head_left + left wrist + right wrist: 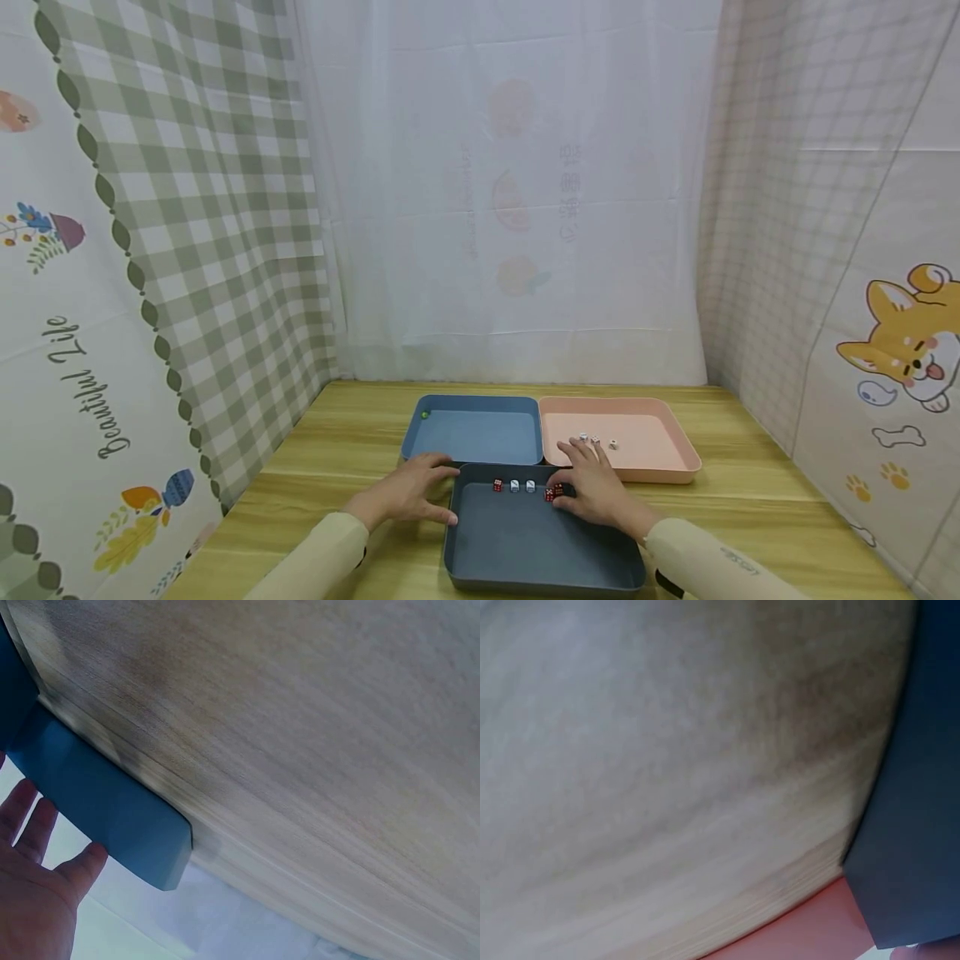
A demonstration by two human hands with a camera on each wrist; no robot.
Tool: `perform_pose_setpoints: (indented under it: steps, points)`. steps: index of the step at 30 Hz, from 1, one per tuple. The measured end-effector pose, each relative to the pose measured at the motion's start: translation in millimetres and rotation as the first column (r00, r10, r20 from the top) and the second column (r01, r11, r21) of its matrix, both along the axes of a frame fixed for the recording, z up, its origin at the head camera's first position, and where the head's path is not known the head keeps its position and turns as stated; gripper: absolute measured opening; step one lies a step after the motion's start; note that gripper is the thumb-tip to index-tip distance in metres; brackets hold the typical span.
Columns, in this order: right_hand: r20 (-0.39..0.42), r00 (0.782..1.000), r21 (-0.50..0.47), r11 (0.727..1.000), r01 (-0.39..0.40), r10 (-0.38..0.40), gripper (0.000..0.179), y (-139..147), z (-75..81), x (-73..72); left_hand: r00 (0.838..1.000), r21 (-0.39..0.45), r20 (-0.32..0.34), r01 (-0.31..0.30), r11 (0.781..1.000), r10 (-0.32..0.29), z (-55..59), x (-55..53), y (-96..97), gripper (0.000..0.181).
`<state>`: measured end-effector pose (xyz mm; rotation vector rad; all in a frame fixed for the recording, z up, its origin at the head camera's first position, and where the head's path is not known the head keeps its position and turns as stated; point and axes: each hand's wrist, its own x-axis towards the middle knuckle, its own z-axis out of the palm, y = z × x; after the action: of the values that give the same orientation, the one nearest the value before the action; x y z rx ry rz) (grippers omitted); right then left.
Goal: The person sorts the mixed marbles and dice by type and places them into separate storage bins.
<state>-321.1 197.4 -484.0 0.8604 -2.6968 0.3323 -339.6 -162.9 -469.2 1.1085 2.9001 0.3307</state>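
A dark grey tray point(543, 546) lies in front of me on the table. My left hand point(411, 490) is at its left side, fingers loosely spread, with the thumb and fingertips at the tray wall; the left wrist view shows the same hand point(37, 881) there. Over the tray's back right part, my right hand point(596, 492) pinches red dice point(549, 495) between thumb and forefinger. To their left, in a row along the back, sit a red die point(497, 485), a white die point(514, 485) and another white die point(530, 486). The right wrist view hides most of that hand.
Behind the dark tray stand a blue tray point(480, 433) with a small green object point(425, 414) in its left corner, and a pink tray point(652, 429) with a few light dice point(612, 445). Wooden tabletop point(337, 450) surrounds them, with hanging cloth point(517, 358) at the back and sides.
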Motion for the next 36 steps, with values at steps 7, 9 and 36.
perform_pose_setpoints:
  steps: [7, 9, 36]
  points:
    - [0.01, 1.0, -0.024, 1.0, 0.0, 0.0, 0.013, -2, -3.0, -0.8, 1.0, 0.001, -0.003, -0.002, 1.0, 0.002, 0.4, -0.2, 0.8, 0.081]
    - [0.017, 1.0, -0.032, 0.999, 0.002, -0.002, 0.012, -3, -2.8, -0.6, 1.0, 0.002, 0.003, -0.005, 1.0, 0.005, 0.7, 0.0, 0.8, 0.081]
    - [0.074, 0.992, -0.196, 0.974, 0.118, -0.105, 0.009, 3, 17.5, -6.9, 1.0, 0.008, 0.007, -0.013, 1.0, 0.013, 1.5, 0.7, 0.3, 0.082]
